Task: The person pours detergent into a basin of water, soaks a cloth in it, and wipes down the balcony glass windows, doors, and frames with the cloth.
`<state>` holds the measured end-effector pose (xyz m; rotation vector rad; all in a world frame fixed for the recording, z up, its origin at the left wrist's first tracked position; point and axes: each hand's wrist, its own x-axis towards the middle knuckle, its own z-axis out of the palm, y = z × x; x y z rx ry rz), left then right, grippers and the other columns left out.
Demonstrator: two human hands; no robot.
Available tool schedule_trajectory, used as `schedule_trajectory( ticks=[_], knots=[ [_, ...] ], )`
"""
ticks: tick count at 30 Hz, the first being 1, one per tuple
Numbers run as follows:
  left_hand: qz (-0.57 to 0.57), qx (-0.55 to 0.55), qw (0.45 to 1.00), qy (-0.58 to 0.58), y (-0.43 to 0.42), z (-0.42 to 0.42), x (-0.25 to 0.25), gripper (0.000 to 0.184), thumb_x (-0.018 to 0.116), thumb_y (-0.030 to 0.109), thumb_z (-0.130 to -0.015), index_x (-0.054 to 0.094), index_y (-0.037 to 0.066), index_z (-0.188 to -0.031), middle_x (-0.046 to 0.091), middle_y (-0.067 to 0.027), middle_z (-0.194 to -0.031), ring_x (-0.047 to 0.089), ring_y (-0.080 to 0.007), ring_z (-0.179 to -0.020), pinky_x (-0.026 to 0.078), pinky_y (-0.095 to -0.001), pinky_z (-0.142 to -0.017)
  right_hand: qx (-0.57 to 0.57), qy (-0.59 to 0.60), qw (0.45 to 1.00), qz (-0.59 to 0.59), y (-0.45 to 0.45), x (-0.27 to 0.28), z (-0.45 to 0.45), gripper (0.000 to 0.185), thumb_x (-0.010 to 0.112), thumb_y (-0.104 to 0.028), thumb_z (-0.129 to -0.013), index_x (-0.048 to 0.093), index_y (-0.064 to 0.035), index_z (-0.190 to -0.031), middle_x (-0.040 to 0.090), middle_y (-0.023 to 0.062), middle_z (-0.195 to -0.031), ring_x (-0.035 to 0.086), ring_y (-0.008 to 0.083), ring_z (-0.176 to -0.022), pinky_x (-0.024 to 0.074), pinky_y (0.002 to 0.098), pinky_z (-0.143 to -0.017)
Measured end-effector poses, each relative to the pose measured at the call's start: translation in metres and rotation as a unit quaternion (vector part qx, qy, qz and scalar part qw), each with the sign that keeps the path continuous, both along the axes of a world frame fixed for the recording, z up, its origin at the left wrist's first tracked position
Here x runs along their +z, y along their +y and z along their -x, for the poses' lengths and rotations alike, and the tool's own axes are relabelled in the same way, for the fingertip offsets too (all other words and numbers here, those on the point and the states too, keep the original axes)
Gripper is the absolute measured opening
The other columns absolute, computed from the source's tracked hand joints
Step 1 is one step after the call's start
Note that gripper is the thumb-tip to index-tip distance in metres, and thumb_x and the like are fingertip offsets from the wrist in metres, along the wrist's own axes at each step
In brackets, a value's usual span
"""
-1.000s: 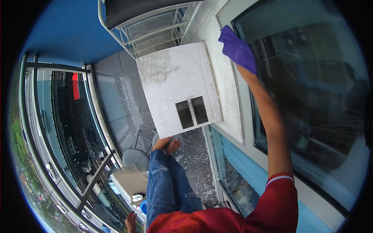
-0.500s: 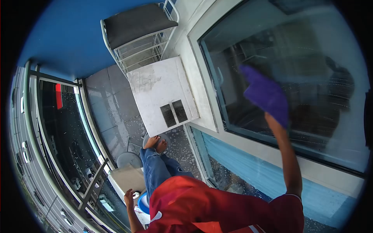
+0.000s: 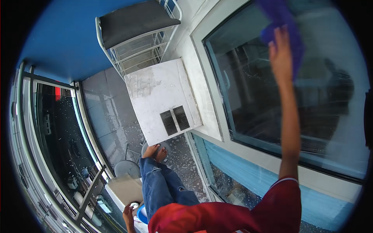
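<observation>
My right hand is stretched up against the window glass, pressing on a purple cloth that is blurred and spreads above and to the right of the fingers. Streaks and drops mark the dark pane. Low at the left, my left hand hangs beside a blue-rimmed bucket; its fingers are slightly bent and apart, with nothing seen in them.
Below me, my bare feet are on a round stool beside a white vented box. A grey-topped rack stands behind it. A metal railing runs along the left, above a road. The tiled floor is wet.
The purple cloth and my right hand have swept over the glass, from the window's left frame to its upper part. The view has shifted. My left hand stays low at the left.
</observation>
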<state>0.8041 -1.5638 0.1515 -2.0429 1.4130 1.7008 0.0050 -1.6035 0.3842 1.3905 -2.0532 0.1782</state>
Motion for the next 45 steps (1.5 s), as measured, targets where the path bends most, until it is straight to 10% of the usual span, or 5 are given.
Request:
schedule_trajectory(
  ticks=[7,19,22,35,45],
  knots=[
    [0.058,0.013,0.997,-0.045,0.002,-0.085,-0.001,0.035,0.051,0.018,-0.081,0.056,-0.005,-0.107,0.062,-0.0124,-0.087,0.06,-0.0177,-0.075,0.05,-0.0304,-0.064,0.018,-0.177,0.972,-0.15,0.159,-0.265,-0.083,0.025,0.051,-0.007,-0.081,0.055,-0.0022,-0.105,0.059,0.0119,-0.101,0.053,0.0266,-0.102,0.0384,0.0379,-0.092],
    [-0.004,-0.064,0.996,0.061,-0.04,0.017,-0.052,0.043,0.047,0.035,-0.084,0.051,0.008,-0.118,0.063,-0.0093,-0.097,0.061,-0.0202,-0.081,0.044,-0.0339,-0.066,-0.223,0.487,0.844,-0.019,0.266,0.467,-0.099,0.053,0.038,-0.039,-0.09,0.05,0.0101,-0.108,0.055,0.0272,-0.102,0.055,0.036,-0.091,0.0417,0.0427,-0.079],
    [0.027,-0.063,0.994,0.083,-0.05,0.045,-0.025,0.046,0.049,0.038,-0.085,0.051,0.006,-0.117,0.063,-0.0107,-0.097,0.06,-0.0218,-0.084,0.044,-0.0347,-0.068,-0.214,0.79,0.572,-0.051,0.216,0.4,-0.062,0.055,0.032,-0.038,-0.094,0.053,0.0125,-0.103,0.059,0.0281,-0.094,0.058,0.0382,-0.082,0.0449,0.0442,-0.073],
    [-0.027,-0.08,0.993,-0.078,-0.04,-0.085,-0.016,0.031,0.047,0.013,-0.084,0.055,-0.003,-0.11,0.061,-0.014,-0.093,0.061,-0.0217,-0.084,0.051,-0.0318,-0.068,-0.02,0.001,0.939,-0.344,0.302,-0.303,-0.13,0.038,0.05,-0.02,-0.077,0.054,-0.0009,-0.11,0.053,0.0201,-0.108,0.049,0.033,-0.102,0.0386,0.0387,-0.088],
    [-0.08,-0.12,0.989,0.045,-0.074,0.023,-0.061,0.042,0.05,0.032,-0.081,0.052,0.009,-0.116,0.064,-0.0094,-0.095,0.062,-0.0194,-0.072,0.045,-0.0297,-0.051,-0.335,-0.274,0.845,-0.314,0.31,0.073,-0.202,0.029,0.049,-0.024,-0.084,0.054,-0.0072,-0.107,0.052,0.0157,-0.103,0.048,0.0302,-0.1,0.0363,0.0374,-0.09]
  ],
)
